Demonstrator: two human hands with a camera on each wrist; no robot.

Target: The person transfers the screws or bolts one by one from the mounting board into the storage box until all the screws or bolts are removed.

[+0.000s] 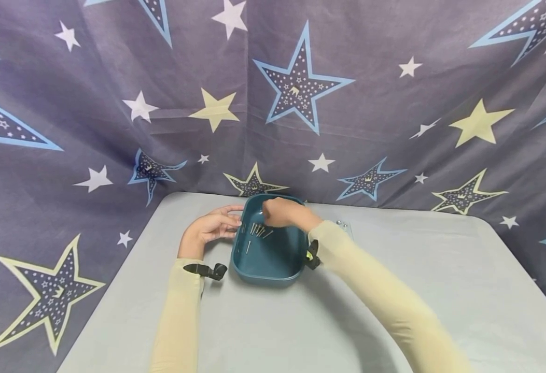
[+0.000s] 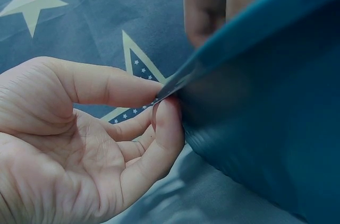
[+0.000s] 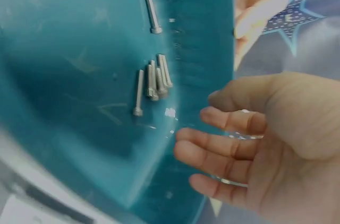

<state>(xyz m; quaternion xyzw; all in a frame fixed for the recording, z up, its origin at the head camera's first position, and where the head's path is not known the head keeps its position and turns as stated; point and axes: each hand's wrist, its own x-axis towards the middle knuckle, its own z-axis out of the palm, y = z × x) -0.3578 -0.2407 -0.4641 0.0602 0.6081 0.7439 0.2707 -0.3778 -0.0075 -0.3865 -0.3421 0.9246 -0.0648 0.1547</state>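
A teal plastic bin stands on the table at the centre of the head view. Several metal socket-head screws lie loose on its floor along the left side, one apart from the cluster. The left hand is at the bin's left wall; in the left wrist view its thumb and a finger pinch the bin's edge. Over the bin's far part hovers the right hand. In the right wrist view this hand has loosely bent fingers with nothing between them, near the screws.
To the right of the bin, partly behind the right forearm, lies a small clear piece with shiny metal bits on it. The grey table meets a star-patterned curtain at the back. A camera strap circles the left wrist.
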